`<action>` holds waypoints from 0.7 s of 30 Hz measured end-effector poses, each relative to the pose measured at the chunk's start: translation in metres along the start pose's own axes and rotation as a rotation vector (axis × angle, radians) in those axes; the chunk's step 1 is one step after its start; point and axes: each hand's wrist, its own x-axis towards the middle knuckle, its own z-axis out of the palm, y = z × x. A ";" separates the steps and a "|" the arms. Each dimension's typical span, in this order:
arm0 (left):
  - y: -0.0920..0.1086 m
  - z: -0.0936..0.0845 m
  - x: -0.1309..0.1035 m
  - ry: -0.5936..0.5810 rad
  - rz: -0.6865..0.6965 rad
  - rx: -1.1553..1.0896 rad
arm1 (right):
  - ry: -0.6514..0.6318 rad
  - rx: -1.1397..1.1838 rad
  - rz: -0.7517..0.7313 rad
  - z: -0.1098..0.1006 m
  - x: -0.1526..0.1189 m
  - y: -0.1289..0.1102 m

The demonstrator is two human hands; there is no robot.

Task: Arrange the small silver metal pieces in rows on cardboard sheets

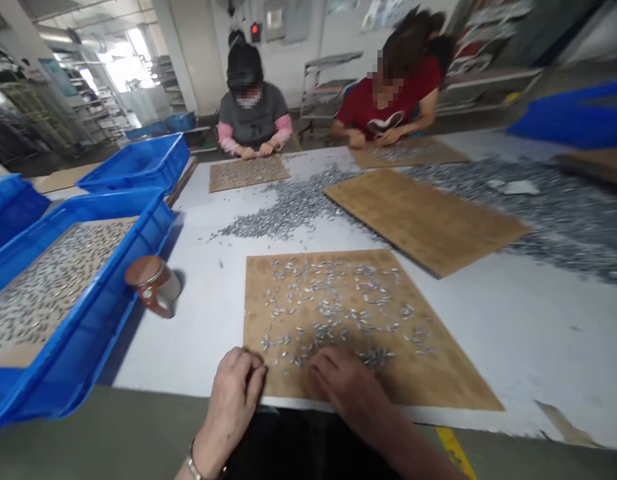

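Observation:
A brown board lies flat on the white table before me, strewn with small silvery metal pieces. At the board's near left corner rests my left hand, its fingers curled together; whatever they may hold is hidden. My right hand is over the near middle of the board, fingers bent down at the pieces. Its fingertips are dark and blurred, so I cannot make out what is between them.
Loose metal pieces form a long heap beyond the board. A stack of brown boards lies to the right. On the left are a brown mug and a blue tray. Two people work across the table.

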 end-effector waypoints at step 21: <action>0.016 0.004 0.013 -0.130 0.064 0.056 | -0.148 -0.134 0.255 0.008 0.026 -0.020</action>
